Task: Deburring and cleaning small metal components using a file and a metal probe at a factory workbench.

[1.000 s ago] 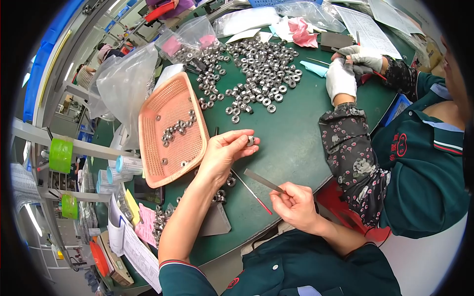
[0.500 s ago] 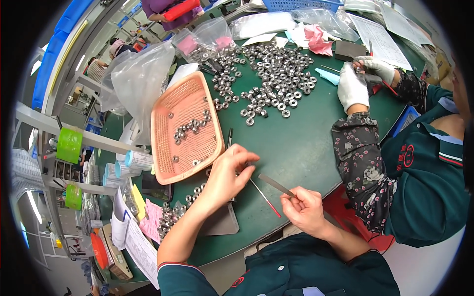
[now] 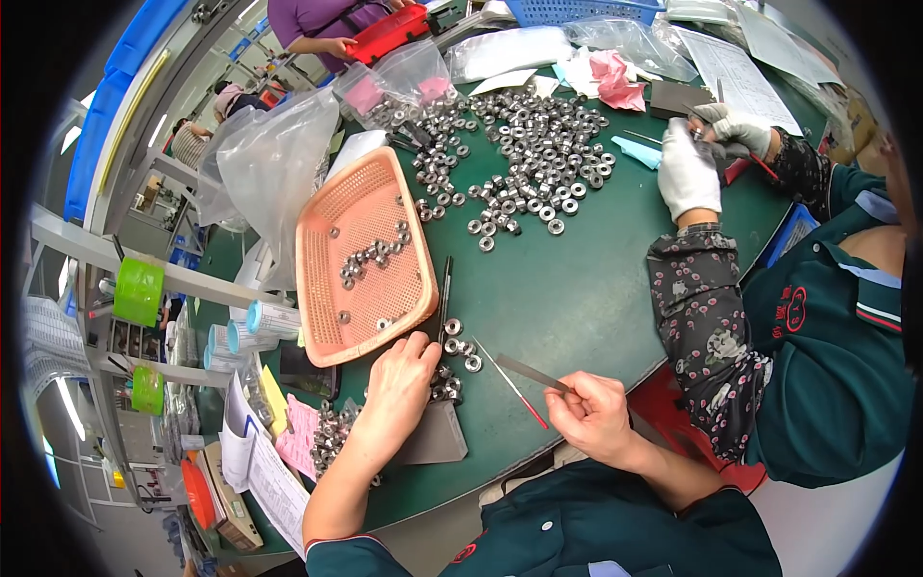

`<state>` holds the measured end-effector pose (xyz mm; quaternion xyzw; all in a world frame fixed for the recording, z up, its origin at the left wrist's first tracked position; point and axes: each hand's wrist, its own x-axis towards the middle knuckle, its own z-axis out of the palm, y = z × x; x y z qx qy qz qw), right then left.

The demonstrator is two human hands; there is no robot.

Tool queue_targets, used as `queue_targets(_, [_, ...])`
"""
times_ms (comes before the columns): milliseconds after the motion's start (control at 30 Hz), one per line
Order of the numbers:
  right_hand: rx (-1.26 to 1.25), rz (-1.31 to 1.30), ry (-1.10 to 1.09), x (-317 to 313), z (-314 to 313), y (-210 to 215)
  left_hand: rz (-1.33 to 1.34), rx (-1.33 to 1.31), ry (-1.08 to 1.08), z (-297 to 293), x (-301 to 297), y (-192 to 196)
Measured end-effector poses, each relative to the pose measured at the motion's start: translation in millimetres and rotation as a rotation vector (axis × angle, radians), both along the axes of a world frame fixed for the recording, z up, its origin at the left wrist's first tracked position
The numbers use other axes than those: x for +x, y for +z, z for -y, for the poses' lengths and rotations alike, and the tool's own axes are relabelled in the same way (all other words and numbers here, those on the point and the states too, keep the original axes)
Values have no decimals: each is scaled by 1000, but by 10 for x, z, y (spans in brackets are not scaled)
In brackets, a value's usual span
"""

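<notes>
My left hand (image 3: 396, 385) reaches down beside the basket's near corner. Its fingers are bent and drawn together, their tips hidden near some small steel rings (image 3: 473, 363). In my right hand (image 3: 591, 413), a thin flat metal strip resembling a file (image 3: 531, 372) is pinched between thumb and fingers, its free end pointing left. Under its tip lies a slim tool with a red handle (image 3: 522, 402) on the green table (image 3: 577, 288). A grey block (image 3: 437, 438) rests near my left wrist, with more rings (image 3: 336, 433) left of my forearm.
A salmon plastic basket (image 3: 317, 279) holds several rings. A large ring pile (image 3: 538, 144) spreads across the far table. At right, a co-worker's white-gloved hands (image 3: 687, 173) work on a small part. Plastic bags (image 3: 264, 163), pink paper (image 3: 615, 82) and sheets (image 3: 740, 82) lie around.
My left hand has moved left and down from near the strip's tip to the rings by the basket. My right hand has barely shifted. The distant person's red tray has moved right.
</notes>
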<state>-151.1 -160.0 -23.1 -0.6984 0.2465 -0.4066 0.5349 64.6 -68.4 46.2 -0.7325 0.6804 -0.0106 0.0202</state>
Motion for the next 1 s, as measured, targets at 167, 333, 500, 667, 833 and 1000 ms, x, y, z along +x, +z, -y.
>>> queue_targets(167, [-30, -7, 10, -35, 40, 5, 10, -25, -6, 78, -64, 56])
queue_targets(333, [-42, 3, 12, -58, 55, 9, -67, -94, -71, 212, -201, 257])
queue_targets(500, [-39, 21, 19, -88, 52, 21, -150, -239, -154, 567, -232, 406])
queue_targets(667, [-45, 26, -10, -92, 60, 21, -246, -224, -181, 1202, -58, 298])
queue_targets(833, [-49, 24, -19, -81, 56, 34, -227, -186, -145, 1729, 69, 0])
queue_targets(1000, [-76, 44, -36, -47, 42, -10, -180, -117, -93, 1887, 160, -242])
